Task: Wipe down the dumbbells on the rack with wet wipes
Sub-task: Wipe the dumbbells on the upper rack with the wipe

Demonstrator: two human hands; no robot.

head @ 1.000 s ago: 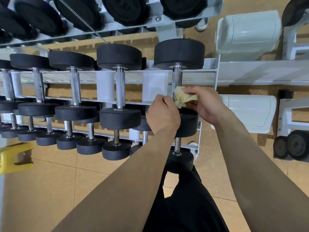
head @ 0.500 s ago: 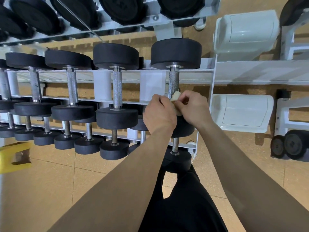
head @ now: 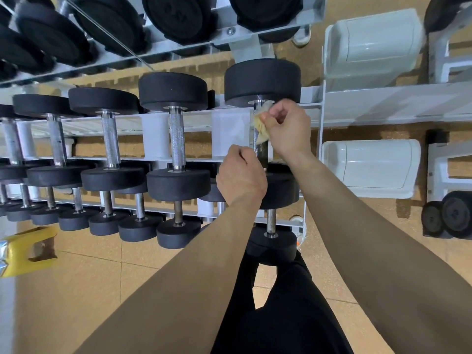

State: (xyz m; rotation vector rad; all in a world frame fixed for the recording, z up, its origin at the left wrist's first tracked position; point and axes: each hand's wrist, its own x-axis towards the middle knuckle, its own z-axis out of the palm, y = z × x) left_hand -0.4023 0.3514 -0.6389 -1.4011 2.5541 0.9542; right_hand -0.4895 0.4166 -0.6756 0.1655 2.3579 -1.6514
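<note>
Dumbbell handle partly behind wipe.

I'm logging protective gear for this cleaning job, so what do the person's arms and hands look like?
The left forearm and right forearm are bare, no sleeves in view. The left hand and right hand wear no gloves; no watch, bracelet or ring shows. Trousers are black.
</note>
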